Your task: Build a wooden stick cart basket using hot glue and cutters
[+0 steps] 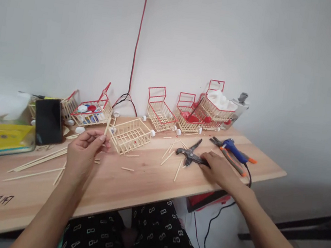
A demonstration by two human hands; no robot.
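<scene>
The left hand (84, 149) pinches a thin wooden stick (107, 126) upright, at ten o'clock. The right hand (219, 168), at two o'clock, rests closed over the cutter (188, 154) handles. Cutting cleanly probably calls for seating the stick squarely between the blades.

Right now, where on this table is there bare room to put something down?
The near edge of the table, between the left hand and the right hand, is bare wood. The far right corner past the glue gun looks free too. Along the wall, little carts and sticks crowd it.
</scene>
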